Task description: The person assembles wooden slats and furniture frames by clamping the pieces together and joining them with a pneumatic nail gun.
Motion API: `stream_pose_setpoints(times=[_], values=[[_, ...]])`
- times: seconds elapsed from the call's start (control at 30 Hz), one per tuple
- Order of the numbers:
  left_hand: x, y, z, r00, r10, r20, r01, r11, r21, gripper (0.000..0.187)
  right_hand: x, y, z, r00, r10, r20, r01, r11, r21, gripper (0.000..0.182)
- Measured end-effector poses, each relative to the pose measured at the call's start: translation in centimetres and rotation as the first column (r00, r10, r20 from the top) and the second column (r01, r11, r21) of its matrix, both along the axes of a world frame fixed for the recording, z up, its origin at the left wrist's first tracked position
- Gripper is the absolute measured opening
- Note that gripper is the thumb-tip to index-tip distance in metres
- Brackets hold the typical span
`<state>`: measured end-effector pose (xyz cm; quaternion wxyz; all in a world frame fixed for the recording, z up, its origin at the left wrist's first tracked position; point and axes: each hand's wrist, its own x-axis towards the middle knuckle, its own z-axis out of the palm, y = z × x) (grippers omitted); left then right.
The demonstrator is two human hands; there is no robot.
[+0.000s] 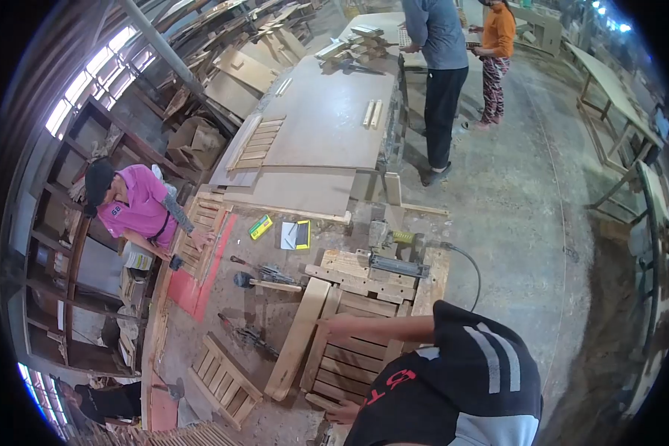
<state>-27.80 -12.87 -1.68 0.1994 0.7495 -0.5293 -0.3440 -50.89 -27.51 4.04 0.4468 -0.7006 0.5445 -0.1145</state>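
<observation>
A slatted wooden frame (353,357) lies in front of my body on the workbench. My right hand (340,327) is closed on its far side rail, near the upper end. At the frame's lower end, my left hand (343,412) is closed on the edge, partly hidden by my shirt. A long loose board (297,340) lies beside the frame. Above the frame are a wooden block jig with holes (342,264) and a nail gun (398,265) with a hose. A smaller slatted frame (225,380) rests at the lower left.
A hammer (267,283), clamps (249,334), a yellow-green box (260,227) and a yellow-edged box (302,234) lie on the bench. A person in pink (137,197) works at another slatted frame across it. Two people stand by a far table (320,145); another is at lower left.
</observation>
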Motion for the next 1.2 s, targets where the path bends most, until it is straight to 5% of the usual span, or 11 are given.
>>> stream_pose_setpoints(times=[0.07,0.27,0.33,0.5,0.6,0.7,0.87,1.07,1.2], values=[[-1.4,-0.7,1.4,0.997,-0.04,-0.064,0.04,0.999,-0.004,0.059,-3.5,2.7,-4.1,0.999,-0.02,0.045,0.029,0.981,-0.19,0.052],[-7.2,-4.7,4.7,0.945,-0.243,-0.218,0.246,0.969,-0.017,0.056,-17.4,15.8,-2.4,0.921,-0.387,0.054,0.389,0.92,-0.046,0.035],[-9.3,-6.1,5.5,0.923,-0.297,-0.246,0.304,0.953,-0.012,0.055,-21.2,20.4,-0.1,0.792,-0.601,-0.104,0.602,0.798,-0.027,0.032],[-14.4,-8.4,7.3,0.885,-0.378,-0.273,0.397,0.918,0.015,0.052,-27.5,30.9,-1.4,0.333,-0.936,-0.115,0.935,0.343,-0.086,0.03],[-17.1,-9.5,8.4,0.86,-0.431,-0.274,0.457,0.889,0.035,0.051,-29.0,36.9,-1.2,0.038,-0.991,-0.13,0.99,0.055,-0.127,0.027],[-17.8,-10.1,9.5,0.864,-0.424,-0.271,0.452,0.891,0.047,0.049,-29.2,41.2,-1.2,-0.085,-0.989,-0.12,0.991,-0.071,-0.116,0.025],[-14.9,-9.5,10.8,0.92,-0.23,-0.319,0.268,0.96,0.08,0.047,-30.3,41.5,-4.0,0.042,-0.977,-0.21,0.994,0.061,-0.086,0.027],[-7.3,-7.2,12.0,0.903,0.01,-0.43,0.023,0.997,0.073,0.044,-30.8,29.0,-3.4,0.571,-0.813,-0.115,0.809,0.581,-0.091,0.03],[-3.0,-4.8,11.7,0.806,0.126,-0.578,-0.138,0.99,0.023,0.042,-28.6,18.2,-0.5,0.785,-0.612,-0.094,0.58,0.781,-0.233,0.032]])
